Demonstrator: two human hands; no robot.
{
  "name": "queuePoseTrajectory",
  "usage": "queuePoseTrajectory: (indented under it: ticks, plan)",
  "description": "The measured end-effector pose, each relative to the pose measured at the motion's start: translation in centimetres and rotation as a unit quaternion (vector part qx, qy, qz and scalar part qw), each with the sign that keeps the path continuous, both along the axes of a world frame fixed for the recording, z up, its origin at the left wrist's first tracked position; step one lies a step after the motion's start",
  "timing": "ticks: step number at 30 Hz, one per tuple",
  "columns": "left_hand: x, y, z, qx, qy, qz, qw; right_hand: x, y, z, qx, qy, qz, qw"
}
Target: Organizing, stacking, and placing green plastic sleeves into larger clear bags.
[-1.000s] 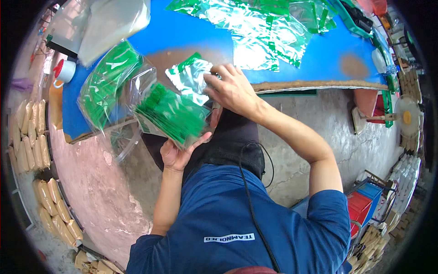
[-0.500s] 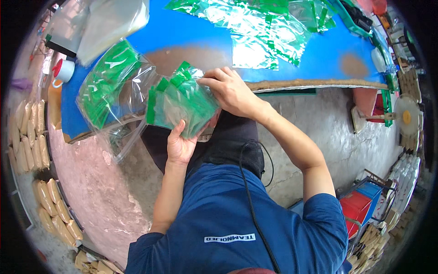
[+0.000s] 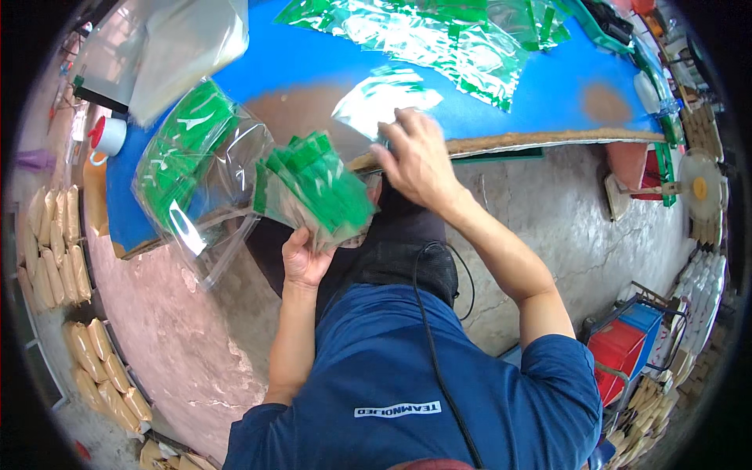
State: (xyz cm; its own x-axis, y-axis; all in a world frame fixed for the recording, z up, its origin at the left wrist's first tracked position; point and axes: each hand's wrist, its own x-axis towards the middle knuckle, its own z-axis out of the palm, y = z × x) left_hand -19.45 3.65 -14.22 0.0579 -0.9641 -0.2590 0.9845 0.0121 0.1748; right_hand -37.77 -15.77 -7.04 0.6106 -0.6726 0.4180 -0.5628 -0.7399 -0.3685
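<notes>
My left hand (image 3: 305, 262) is closed around the lower end of a fanned stack of clear plastic bags with green strips (image 3: 317, 188), held above my lap. My right hand (image 3: 415, 160) hovers at the near edge of the blue table with its fingers apart, slightly smeared by motion. Just beyond its fingertips a shiny clear bag (image 3: 384, 98) is blurred over the tabletop; whether the fingers touch it is unclear. Left of the stack lies a larger clear bag (image 3: 249, 145) beside a pile of green-striped bags (image 3: 184, 149).
More green-striped clear bags (image 3: 439, 39) spread across the far side of the blue table (image 3: 548, 98). Large clear sheets (image 3: 188, 51) and a white mug with a red lid (image 3: 108, 137) are at the left. A fan (image 3: 699, 182) stands at the right.
My right hand has moved away from the stack, up and right. A shiny bag now shows blurred beyond it, and the bag that lay farther right is gone from that spot. My left hand still holds the stack.
</notes>
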Motion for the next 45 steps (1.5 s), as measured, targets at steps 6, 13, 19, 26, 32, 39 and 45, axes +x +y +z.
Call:
queuePoseTrajectory:
  ticks: [6,13,19,26,32,39,45]
  plan:
    - [-1.5,-0.7,1.7,0.058,-0.098,0.026,0.993,2.0,-2.0,2.7,0.243,-0.133,0.121,0.953]
    - [-0.6,1.0,0.7,0.019,-0.053,0.031,0.998,3.1,-9.3,-1.4,-0.114,0.1,-0.056,0.987]
    - [-1.1,-0.2,0.8,0.041,-0.086,0.033,0.995,1.0,-3.2,2.3,0.429,-0.082,0.235,0.868]
    - [-1.9,0.3,1.3,0.078,-0.122,0.053,0.988,-0.2,-9.2,-0.7,-0.019,0.091,0.101,0.991]
    - [0.5,1.7,-1.5,0.004,-0.056,0.037,0.998,-3.2,-1.7,0.1,-0.039,0.017,0.2,0.979]
    - [-0.9,-0.6,-0.4,-0.091,0.0,0.008,0.996,0.6,3.4,2.1,0.563,-0.193,0.087,0.799]
    - [-0.8,0.2,-0.4,0.021,-0.031,0.016,0.999,8.1,-15.0,-0.5,-0.082,-0.151,-0.099,0.98]
